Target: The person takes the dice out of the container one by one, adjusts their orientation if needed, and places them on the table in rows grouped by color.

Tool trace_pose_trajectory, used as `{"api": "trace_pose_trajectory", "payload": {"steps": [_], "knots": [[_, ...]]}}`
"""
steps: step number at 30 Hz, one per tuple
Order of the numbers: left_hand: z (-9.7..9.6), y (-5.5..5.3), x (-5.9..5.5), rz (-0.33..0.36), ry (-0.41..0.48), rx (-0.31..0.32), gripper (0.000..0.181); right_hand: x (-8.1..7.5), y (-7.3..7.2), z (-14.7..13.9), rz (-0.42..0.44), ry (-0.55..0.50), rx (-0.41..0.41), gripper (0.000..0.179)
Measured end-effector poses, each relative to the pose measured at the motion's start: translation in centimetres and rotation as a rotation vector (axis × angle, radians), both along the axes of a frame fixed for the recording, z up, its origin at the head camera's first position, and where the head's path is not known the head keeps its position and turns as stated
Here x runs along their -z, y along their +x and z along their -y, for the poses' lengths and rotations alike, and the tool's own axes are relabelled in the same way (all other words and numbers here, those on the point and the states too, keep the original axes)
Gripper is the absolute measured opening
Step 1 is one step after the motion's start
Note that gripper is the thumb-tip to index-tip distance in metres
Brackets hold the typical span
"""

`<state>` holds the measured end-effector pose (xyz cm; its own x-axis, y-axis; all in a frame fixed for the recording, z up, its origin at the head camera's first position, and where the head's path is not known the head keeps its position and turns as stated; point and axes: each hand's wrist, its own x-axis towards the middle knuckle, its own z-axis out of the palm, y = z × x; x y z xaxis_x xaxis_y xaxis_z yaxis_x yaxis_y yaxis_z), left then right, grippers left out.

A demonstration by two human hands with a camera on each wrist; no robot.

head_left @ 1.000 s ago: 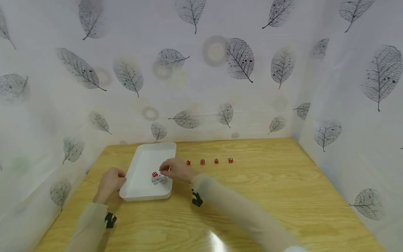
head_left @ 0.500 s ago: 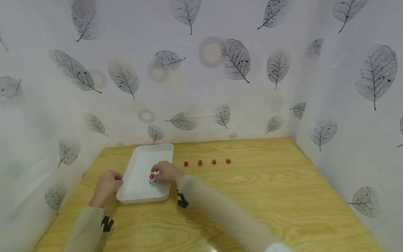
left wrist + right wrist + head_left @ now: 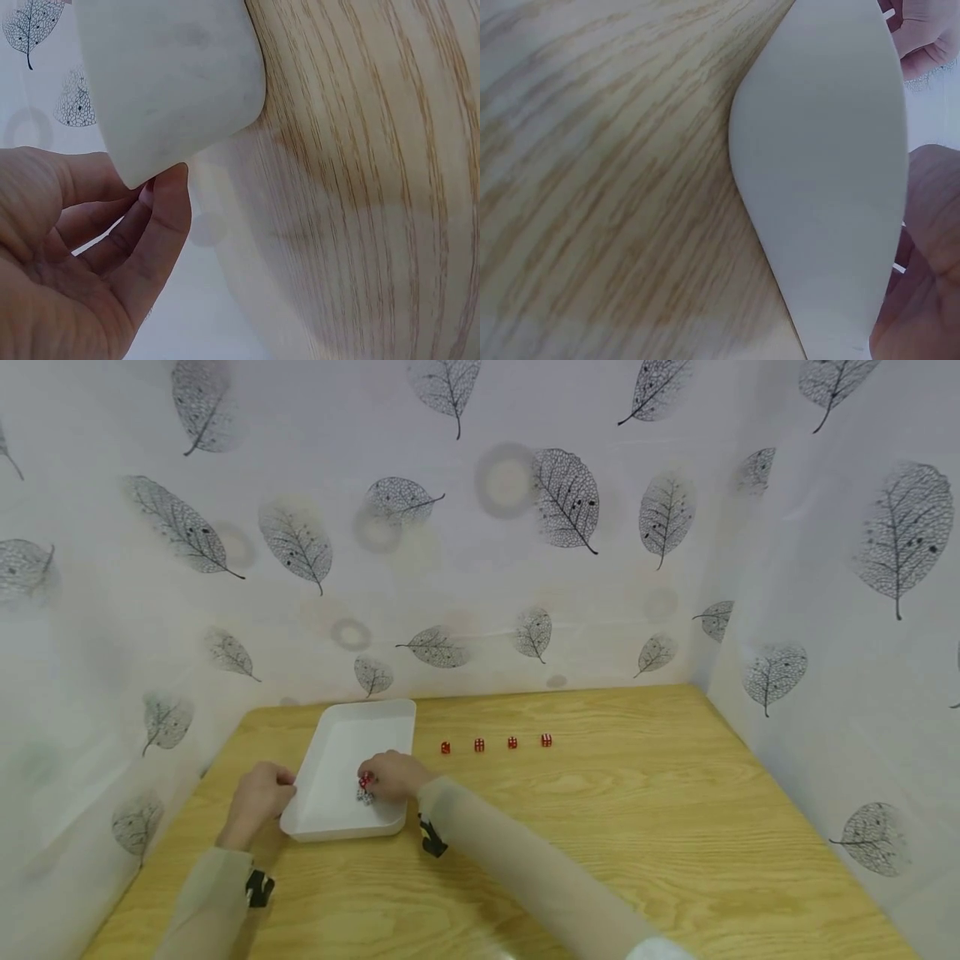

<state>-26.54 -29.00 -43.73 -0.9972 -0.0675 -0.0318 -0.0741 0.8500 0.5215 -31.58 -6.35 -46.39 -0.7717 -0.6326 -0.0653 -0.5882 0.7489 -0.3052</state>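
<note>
A white tray (image 3: 330,772) lies on the left of the table. My left hand (image 3: 257,795) pinches its left rim; in the left wrist view the thumb and index finger meet at the tray's edge. My right hand (image 3: 396,774) reaches into the tray over its right wall, fingertips around a red die (image 3: 365,781). White dice (image 3: 365,797) lie just under it, partly covered by that hand. In the right wrist view the tray wall hides the right hand's fingertips and the dice.
Several red dice stand in a spaced row right of the tray, from a near one (image 3: 446,748) to a far-right one (image 3: 547,740). The wooden table (image 3: 637,810) ends at a leaf-patterned curtain (image 3: 480,568) at the back and sides.
My right hand has moved left and lower in the tray, and its fingertips have closed around the red die. The left hand keeps its hold on the rim.
</note>
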Motion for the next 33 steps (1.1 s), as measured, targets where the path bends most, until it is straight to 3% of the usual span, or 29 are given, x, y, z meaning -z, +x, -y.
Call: {"api": "trace_pose_trajectory", "payload": {"steps": [15, 26, 33], "knots": [[-0.34, 0.29, -0.17, 0.015, 0.003, -0.007, 0.025, -0.12, 0.2, -0.26, 0.021, -0.059, 0.015, 0.013], [-0.27, 0.1, -0.17, 0.033, 0.01, -0.019, 0.026, -0.01, 0.05, -0.35, 0.013, -0.035, -0.007, 0.015], [-0.25, -0.1, -0.03, 0.041, 0.007, -0.022, 0.025, 0.2, -0.23, -0.65, 0.003, -0.117, 0.012, 0.016]]}}
